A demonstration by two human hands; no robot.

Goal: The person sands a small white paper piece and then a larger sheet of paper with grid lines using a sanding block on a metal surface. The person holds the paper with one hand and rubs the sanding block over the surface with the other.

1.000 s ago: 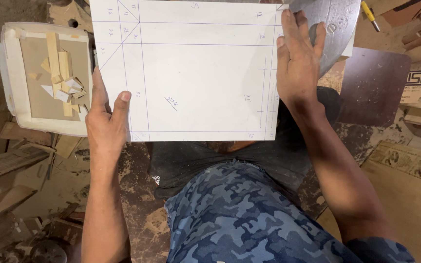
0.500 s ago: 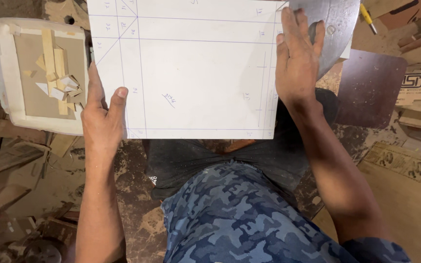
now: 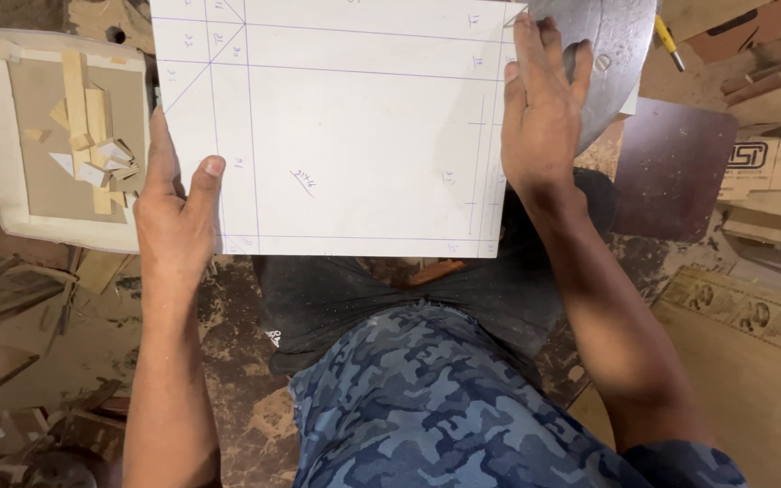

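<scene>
The left hand grips the white board at its left edge, thumb on top; the right hand lies flat, fingers spread, on its right edge.

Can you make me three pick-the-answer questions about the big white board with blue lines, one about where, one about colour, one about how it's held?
1. Where is the shallow white tray of wood scraps?
A. left of the board
B. on top of the board
C. right of the board

2. What colour are the lines on the flat white board?
A. red
B. blue
C. green

3. How is the left hand holding the board?
A. not touching
B. flat on the middle
C. gripping its left edge

Answers: 1 A, the tray lies beyond the board's left edge. 2 B, thin blue lines cross it. 3 C, the thumb lies on top at the edge, while the right hand rests on the right edge.
</scene>
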